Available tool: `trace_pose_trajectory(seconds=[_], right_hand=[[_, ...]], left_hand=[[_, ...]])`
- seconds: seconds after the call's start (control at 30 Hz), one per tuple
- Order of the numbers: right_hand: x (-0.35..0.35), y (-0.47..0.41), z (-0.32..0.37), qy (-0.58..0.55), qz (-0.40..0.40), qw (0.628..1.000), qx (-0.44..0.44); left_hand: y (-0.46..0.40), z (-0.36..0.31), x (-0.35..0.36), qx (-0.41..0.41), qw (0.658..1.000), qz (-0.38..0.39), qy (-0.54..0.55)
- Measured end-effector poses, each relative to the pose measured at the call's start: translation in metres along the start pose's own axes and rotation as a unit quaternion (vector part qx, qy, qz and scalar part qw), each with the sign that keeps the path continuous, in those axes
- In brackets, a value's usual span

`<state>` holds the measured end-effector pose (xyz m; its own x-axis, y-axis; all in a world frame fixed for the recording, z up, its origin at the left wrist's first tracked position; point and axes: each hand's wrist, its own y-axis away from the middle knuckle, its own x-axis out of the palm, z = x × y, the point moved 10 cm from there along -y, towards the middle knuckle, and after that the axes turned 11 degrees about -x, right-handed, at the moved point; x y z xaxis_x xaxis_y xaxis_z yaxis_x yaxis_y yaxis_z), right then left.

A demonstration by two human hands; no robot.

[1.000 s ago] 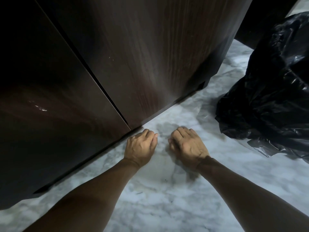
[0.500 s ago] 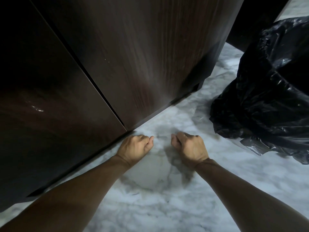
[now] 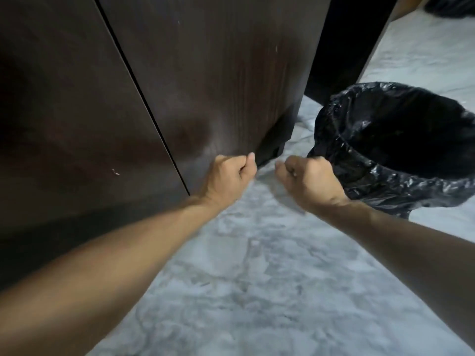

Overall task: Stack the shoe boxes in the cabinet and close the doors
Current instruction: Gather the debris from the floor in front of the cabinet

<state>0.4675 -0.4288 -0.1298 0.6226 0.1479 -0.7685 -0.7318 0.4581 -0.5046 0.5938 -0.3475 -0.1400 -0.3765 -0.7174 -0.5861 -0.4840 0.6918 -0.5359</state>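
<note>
A dark brown wooden cabinet fills the upper left, its left door [image 3: 72, 119] and right door [image 3: 218, 80] both closed, with a thin dark seam between them. No shoe boxes are in sight. My left hand [image 3: 228, 176] is curled into a fist in front of the right door's lower edge; whether it touches the door is unclear. My right hand [image 3: 308, 178] is a fist too, held above the marble floor just right of the cabinet's corner. Neither hand holds anything.
A bin lined with a black plastic bag [image 3: 401, 150] stands on the right, close behind my right hand. Grey-white marble floor [image 3: 257, 291] spreads below. A dark gap [image 3: 344, 42] opens beside the cabinet's right side.
Both hands have lifted off the floor, where they rested in front of the doors, and curled into tighter fists. The view has swung up and right, showing the bin's open mouth.
</note>
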Motion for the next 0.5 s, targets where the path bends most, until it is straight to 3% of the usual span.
trace_pose_trajectory(seconds=[0.27,0.5], right_hand=[[-0.153,-0.046,-0.037,0.068,-0.008,0.991,0.119],[-0.186,0.002,-0.122,0.020,-0.077,0.957,0.278]], left_hand=[[-0.099,-0.147,-0.015,0.075,0.997,0.005,0.017],[-0.117,-0.202,0.069,-0.051,0.994,0.080,-0.049]])
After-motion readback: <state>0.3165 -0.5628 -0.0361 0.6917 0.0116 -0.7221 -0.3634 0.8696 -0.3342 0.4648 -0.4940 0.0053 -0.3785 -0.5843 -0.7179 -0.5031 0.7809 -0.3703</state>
